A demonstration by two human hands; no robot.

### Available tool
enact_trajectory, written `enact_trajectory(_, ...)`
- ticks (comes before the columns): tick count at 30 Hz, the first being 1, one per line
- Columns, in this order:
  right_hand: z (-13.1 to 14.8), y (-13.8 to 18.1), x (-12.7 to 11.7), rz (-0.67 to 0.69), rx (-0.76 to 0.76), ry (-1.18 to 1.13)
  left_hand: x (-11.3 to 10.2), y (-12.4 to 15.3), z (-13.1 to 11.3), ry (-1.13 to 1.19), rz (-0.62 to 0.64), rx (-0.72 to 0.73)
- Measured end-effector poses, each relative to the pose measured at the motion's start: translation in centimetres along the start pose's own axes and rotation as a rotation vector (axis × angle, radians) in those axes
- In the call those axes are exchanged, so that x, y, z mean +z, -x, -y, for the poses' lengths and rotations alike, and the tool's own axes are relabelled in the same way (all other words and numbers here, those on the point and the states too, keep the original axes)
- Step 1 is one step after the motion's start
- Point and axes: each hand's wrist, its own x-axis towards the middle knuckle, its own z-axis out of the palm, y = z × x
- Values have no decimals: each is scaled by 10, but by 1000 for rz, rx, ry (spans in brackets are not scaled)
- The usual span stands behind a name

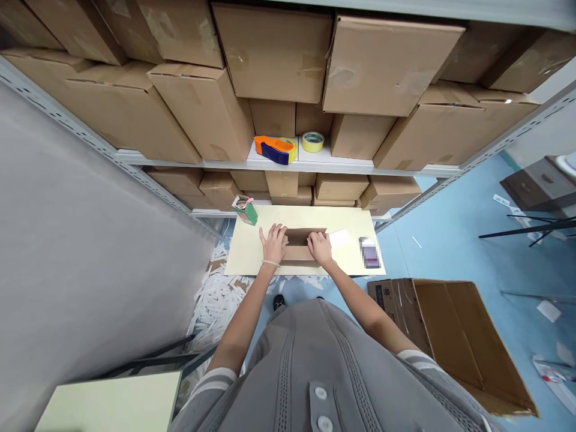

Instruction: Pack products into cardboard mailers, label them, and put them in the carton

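Observation:
A small open cardboard box (299,254) sits on the pale tabletop (243,255) in front of me, its long flaps standing apart at the top. My left hand (273,243) holds its left end, thumb side against the cardboard and outer fingers spread. At the right end, my right hand (320,247) has its fingers bent over the edge, closed on the cardboard. The fingertips inside the box are partly hidden, and its contents cannot be made out. A white paper (339,238) lies just right of my right hand.
A green box (246,211) stands at the table's back left; a blurred purple item (370,252) lies at right. Shelves above hold cartons, an orange tape dispenser (275,149) and a yellow tape roll (313,141). A large open carton (472,348) and paper shreds (218,303) are on the floor.

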Motion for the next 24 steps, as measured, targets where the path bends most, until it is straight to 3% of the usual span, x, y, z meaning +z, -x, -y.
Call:
enact_trajectory(9, -1, 4, -1, -92, 60, 25, 12, 3, 5, 16, -90, -51)
enact_trajectory(17, 0, 11, -1, -149, -27, 19, 16, 12, 8, -7, -108, 26)
enact_trajectory(24, 6, 20, -6, -59, -177, 27, 20, 19, 8, 51, -81, 4)
